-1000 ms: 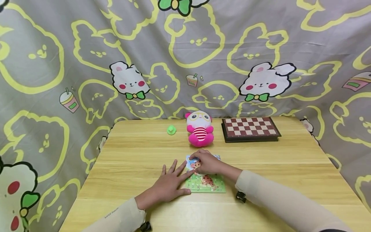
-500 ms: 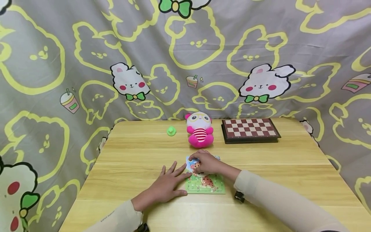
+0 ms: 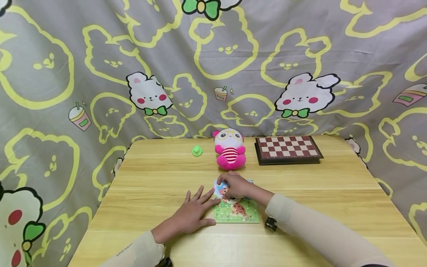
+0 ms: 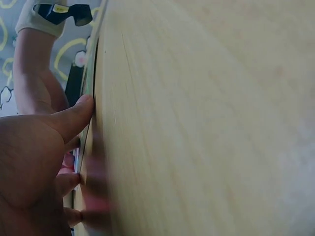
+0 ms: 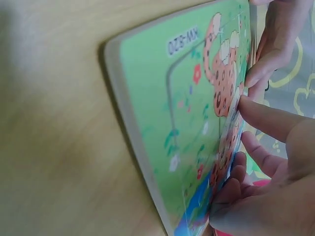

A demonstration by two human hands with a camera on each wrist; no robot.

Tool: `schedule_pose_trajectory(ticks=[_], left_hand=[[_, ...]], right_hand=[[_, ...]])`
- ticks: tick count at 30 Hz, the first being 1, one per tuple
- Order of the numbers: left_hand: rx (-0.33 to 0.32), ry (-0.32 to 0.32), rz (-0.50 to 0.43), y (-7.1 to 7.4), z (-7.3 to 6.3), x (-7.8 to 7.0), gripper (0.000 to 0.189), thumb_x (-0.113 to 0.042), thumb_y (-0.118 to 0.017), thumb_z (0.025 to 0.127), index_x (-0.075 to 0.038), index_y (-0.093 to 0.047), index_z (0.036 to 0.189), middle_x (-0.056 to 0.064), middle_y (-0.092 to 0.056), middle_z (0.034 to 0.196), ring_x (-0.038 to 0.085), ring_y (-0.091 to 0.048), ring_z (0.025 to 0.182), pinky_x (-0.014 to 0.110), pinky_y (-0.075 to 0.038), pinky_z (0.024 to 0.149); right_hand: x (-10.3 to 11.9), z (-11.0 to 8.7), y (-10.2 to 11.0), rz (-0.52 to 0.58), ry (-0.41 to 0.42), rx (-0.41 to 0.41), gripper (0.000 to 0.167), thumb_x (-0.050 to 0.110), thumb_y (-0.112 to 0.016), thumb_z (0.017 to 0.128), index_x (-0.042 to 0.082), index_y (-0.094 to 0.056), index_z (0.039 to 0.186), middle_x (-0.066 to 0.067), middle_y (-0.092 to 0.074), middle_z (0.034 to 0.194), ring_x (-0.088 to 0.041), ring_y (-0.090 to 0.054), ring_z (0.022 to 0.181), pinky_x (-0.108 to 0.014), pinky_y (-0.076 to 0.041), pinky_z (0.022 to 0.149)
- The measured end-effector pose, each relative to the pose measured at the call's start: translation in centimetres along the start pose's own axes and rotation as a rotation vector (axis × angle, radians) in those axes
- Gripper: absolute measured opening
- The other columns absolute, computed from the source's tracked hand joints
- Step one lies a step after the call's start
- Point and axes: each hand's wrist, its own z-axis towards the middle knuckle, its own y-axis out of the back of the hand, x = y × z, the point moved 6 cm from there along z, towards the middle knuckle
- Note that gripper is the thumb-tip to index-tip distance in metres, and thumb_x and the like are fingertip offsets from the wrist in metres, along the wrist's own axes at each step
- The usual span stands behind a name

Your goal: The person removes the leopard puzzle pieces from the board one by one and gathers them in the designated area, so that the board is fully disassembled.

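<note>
The wide-spread left hand point(image 3: 190, 217) and bent-fingered right hand point(image 3: 237, 186) are touching the puzzle point(image 3: 239, 210) on the bench point(image 3: 150, 178) — the right's grip being unclear — and only the right wrist view is showing its printed code point(image 5: 182, 40) legibly.

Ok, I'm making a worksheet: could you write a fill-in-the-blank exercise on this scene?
The outspread hand by the puzzle is the ____ one.
The plush has red and ____ stripes.
In the head view, the chessboard lies to the ____ of the plush.

Missing words: left; white; right.

Table point(image 3: 143, 189) with puzzle point(image 3: 237, 211), plush point(image 3: 230, 151), duck point(image 3: 197, 151), chessboard point(image 3: 288, 149)
</note>
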Motion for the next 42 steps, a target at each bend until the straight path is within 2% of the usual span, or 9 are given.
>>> schedule_pose_trajectory(ticks=[6,11,16,19,22,29,34,39,42], left_hand=[[-0.002,-0.004,-0.002,0.0,0.0,0.0,0.071,-0.066,-0.056,0.096,-0.039,-0.039,0.159,0.0,-0.018,0.173,0.043,-0.008,0.157,0.081,-0.015,0.111],[-0.003,-0.009,0.002,0.0,0.0,0.0,0.071,-0.066,-0.056,0.097,-0.038,-0.038,0.16,0.0,-0.017,0.173,0.044,-0.008,0.157,0.081,-0.014,0.111],[0.001,-0.011,0.001,0.0,-0.1,-0.1,0.071,-0.065,-0.055,0.097,-0.038,-0.037,0.16,0.001,-0.016,0.173,0.044,-0.007,0.157,0.082,-0.014,0.111],[0.003,-0.01,0.001,0.1,-0.1,-0.1,0.071,-0.066,-0.055,0.097,-0.038,-0.037,0.16,0.0,-0.016,0.173,0.044,-0.008,0.157,0.082,-0.014,0.111],[0.005,-0.006,0.002,0.1,-0.1,-0.1,0.072,-0.066,-0.055,0.097,-0.039,-0.036,0.16,0.0,-0.015,0.173,0.044,-0.007,0.157,0.082,-0.013,0.111],[0.008,0.0,0.008,0.0,-0.1,-0.2,0.072,-0.066,-0.055,0.097,-0.04,-0.035,0.161,-0.001,-0.014,0.173,0.042,-0.006,0.158,0.081,-0.013,0.112],[0.01,0.0,0.007,0.0,-0.1,-0.2,0.072,-0.066,-0.055,0.097,-0.04,-0.035,0.161,-0.002,-0.014,0.173,0.042,-0.006,0.158,0.081,-0.013,0.112],[0.015,0.0,0.005,0.0,-0.1,-0.1,0.072,-0.066,-0.054,0.097,-0.039,-0.035,0.161,-0.002,-0.013,0.173,0.043,-0.005,0.158,0.081,-0.012,0.111],[0.012,-0.004,-0.001,0.0,-0.1,-0.2,0.072,-0.065,-0.055,0.097,-0.037,-0.036,0.161,0.0,-0.014,0.173,0.044,-0.006,0.157,0.082,-0.012,0.111]], right_hand=[[0.0,0.0,0.1,0.006,0.013,-0.015,0.044,0.009,-0.091,0.077,0.016,-0.066,0.113,-0.007,-0.059,0.113,-0.023,-0.052,0.106,-0.047,-0.046,0.094],[0.0,-0.2,0.1,0.006,0.027,-0.011,0.047,0.009,-0.089,0.078,0.014,-0.064,0.118,-0.008,-0.059,0.118,-0.026,-0.054,0.111,-0.047,-0.046,0.098],[-0.5,-0.2,0.3,0.084,0.008,0.004,0.048,0.002,-0.083,0.081,0.01,-0.065,0.124,-0.007,-0.059,0.119,-0.024,-0.055,0.111,-0.048,-0.047,0.102],[-1.1,-0.2,0.3,0.129,-0.009,0.017,0.045,-0.006,-0.075,0.083,0.01,-0.067,0.124,-0.006,-0.06,0.12,-0.021,-0.056,0.108,-0.044,-0.048,0.099],[-1.4,-0.1,0.4,0.14,-0.008,0.024,0.045,-0.01,-0.069,0.083,0.011,-0.069,0.123,-0.005,-0.06,0.118,-0.019,-0.055,0.099,-0.037,-0.048,0.089],[-1.4,0.1,0.5,0.128,0.009,0.012,0.046,-0.013,-0.07,0.082,0.011,-0.071,0.121,-0.004,-0.058,0.109,-0.017,-0.051,0.089,-0.033,-0.044,0.08],[-1.6,0.0,0.4,0.16,-0.005,0.011,0.045,-0.011,-0.071,0.083,0.012,-0.07,0.122,-0.005,-0.059,0.113,-0.019,-0.053,0.091,-0.032,-0.047,0.078],[-1.6,0.0,0.7,0.209,0.0,0.007,0.04,-0.007,-0.072,0.087,0.012,-0.069,0.122,-0.004,-0.065,0.124,-0.021,-0.056,0.106,-0.04,-0.05,0.093],[-1.7,-0.1,0.8,0.234,-0.011,0.001,0.036,-0.003,-0.074,0.089,0.013,-0.07,0.12,-0.004,-0.066,0.119,-0.021,-0.058,0.107,-0.043,-0.049,0.098]])
